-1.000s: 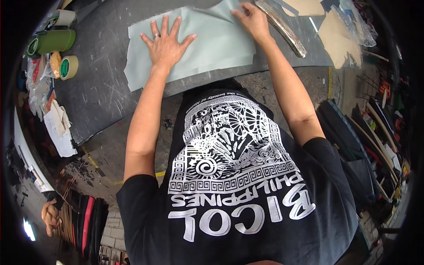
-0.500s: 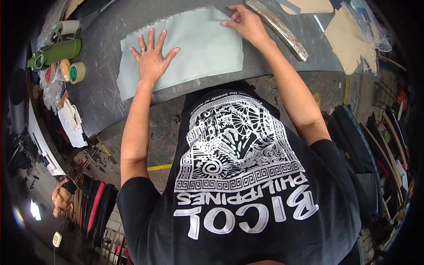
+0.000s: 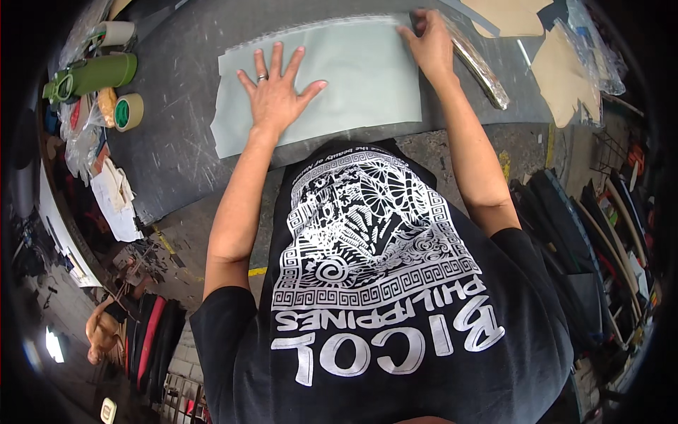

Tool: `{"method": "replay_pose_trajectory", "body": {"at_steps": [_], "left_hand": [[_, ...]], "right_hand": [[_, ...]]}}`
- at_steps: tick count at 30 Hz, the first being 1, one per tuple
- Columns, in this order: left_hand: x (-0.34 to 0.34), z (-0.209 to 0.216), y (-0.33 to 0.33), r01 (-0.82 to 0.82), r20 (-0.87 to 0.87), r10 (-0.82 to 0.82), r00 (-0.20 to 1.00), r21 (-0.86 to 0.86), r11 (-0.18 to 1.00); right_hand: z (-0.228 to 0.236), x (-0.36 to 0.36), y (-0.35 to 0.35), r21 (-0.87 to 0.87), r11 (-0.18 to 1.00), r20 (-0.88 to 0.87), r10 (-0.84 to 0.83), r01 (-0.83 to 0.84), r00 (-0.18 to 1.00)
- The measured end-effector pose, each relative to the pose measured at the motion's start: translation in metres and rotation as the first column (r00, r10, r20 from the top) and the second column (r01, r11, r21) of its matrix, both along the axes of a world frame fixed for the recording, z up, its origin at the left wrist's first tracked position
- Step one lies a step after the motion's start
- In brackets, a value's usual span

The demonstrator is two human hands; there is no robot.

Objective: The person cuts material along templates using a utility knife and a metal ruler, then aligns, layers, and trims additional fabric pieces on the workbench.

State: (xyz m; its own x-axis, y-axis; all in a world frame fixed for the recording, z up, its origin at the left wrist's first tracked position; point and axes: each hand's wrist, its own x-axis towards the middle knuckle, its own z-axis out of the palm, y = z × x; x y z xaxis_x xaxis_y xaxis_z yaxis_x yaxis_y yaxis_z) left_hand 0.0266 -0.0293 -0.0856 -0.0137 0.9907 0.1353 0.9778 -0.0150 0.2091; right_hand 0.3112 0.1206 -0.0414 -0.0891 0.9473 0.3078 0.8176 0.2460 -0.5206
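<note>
A pale grey-green sheet of thin, flexible material (image 3: 353, 85) lies across the dark worktable (image 3: 176, 148) in front of me. Its far edge is slightly curved and looks frayed. My left hand (image 3: 275, 99), wearing a ring, rests flat on the left half of the sheet with its fingers spread. At the far right corner is my right hand (image 3: 426, 39), thumb by the sheet's edge and fingers curled. Blur hides whether those fingers grip the corner. Just right of that hand lies a long, narrow, shiny wrapped strip (image 3: 480, 71).
Tan pattern pieces (image 3: 561, 74) and clear plastic (image 3: 593, 49) lie at the far right. On the left are a green bottle (image 3: 99, 74), a tape roll (image 3: 129, 113) and papers (image 3: 113, 201). Rolled materials (image 3: 575, 226) stand right of me; another person (image 3: 102, 336) is at lower left.
The sheet and both hands have shifted right, beyond the slight shift of the view. The sheet's far right corner, folded over earlier, now shows no clear fold.
</note>
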Motion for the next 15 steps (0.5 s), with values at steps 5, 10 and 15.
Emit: {"method": "replay_pose_trajectory", "body": {"at_steps": [5, 10, 15], "left_hand": [[0.013, -0.001, 0.0, 0.02, -0.016, -0.021, 1.0, -0.008, 1.0], [0.006, -0.002, -0.004, 0.017, -0.041, -0.017, 0.999, 0.0, 1.0], [0.003, 0.004, -0.013, 0.025, -0.031, -0.025, 0.999, 0.01, 1.0]], "right_hand": [[-0.023, 0.022, -0.006, -0.151, 0.987, 0.065, 0.063, -0.053, 0.996], [-0.002, 0.004, -0.022, -0.252, 0.968, 0.106, 0.029, -0.002, 0.994], [0.003, 0.007, -0.034, -0.166, 0.984, 0.185, 0.093, -0.062, 0.978]]}}
